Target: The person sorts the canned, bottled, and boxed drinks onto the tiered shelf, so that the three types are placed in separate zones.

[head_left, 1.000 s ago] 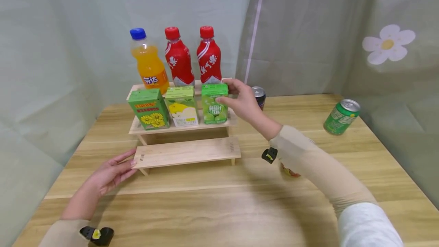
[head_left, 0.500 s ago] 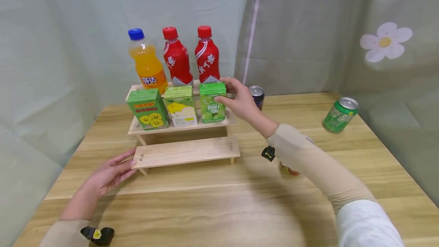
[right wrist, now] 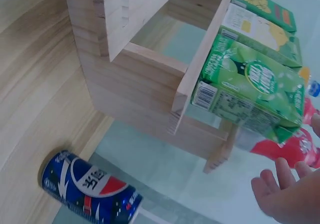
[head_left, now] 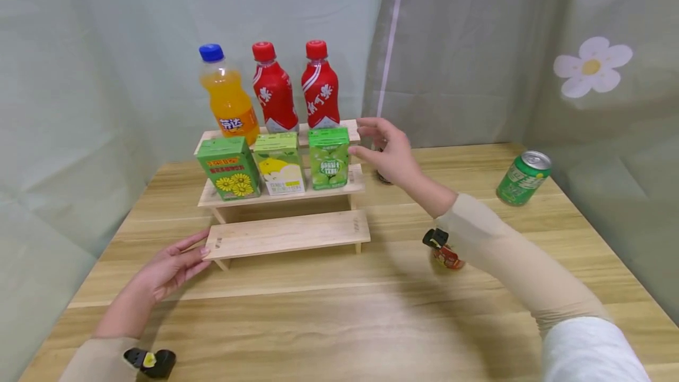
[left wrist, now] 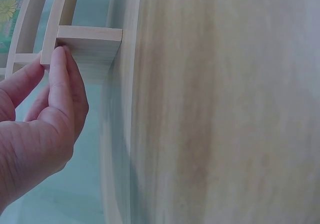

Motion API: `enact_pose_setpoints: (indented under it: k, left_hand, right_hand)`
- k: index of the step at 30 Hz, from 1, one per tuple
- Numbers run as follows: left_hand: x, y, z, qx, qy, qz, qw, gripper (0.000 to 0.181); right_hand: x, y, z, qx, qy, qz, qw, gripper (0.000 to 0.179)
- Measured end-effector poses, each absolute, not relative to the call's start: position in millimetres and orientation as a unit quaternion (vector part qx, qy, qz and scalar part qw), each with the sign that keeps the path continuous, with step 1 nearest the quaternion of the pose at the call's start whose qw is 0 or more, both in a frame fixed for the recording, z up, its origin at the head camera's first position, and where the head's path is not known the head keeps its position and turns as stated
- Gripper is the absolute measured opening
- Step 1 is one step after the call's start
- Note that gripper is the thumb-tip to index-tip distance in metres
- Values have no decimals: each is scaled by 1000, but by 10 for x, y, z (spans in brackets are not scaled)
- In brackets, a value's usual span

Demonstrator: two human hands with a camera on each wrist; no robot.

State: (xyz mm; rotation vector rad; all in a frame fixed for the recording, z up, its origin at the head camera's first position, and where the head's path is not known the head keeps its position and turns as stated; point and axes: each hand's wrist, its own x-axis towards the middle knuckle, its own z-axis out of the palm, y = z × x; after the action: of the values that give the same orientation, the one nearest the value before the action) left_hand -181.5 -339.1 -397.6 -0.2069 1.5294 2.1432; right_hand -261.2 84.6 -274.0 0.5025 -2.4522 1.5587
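Note:
My left hand pinches the left front corner of a three-step wooden display rack between thumb and fingers, also plain in the left wrist view. Just right of a green grape juice box, my right hand has its fingers spread and holds nothing. That box stands upright at the right end of the middle step. Beside it are a yellow-and-white juice box and a green drink box with yellow flowers. On the top step stand an orange soda bottle and two red bottles.
A blue cola can stands right of the rack, mostly hidden behind the right hand in the head view. Farther right on the wooden table is a green can. The right forearm partly covers a red can. Curtains hang behind.
My right hand has let go of the green grape juice box and moved a little to the right. The box stays on the middle step. My left hand keeps its place on the rack.

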Motion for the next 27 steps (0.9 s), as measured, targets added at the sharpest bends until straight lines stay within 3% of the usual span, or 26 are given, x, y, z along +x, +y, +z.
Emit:
enact_pose_setpoints:
  k: [15,27]
  left_hand:
    - [-1795,-3387,-3977,-87,552,792,247,37]
    - [-1798,-3397,-3964,-86,559,787,245,37]
  right_hand:
    - [-2164,1453,-2671,152,-836,507,146,44]
    - [-1799,1892,-2884,105,-881,439,143,45]
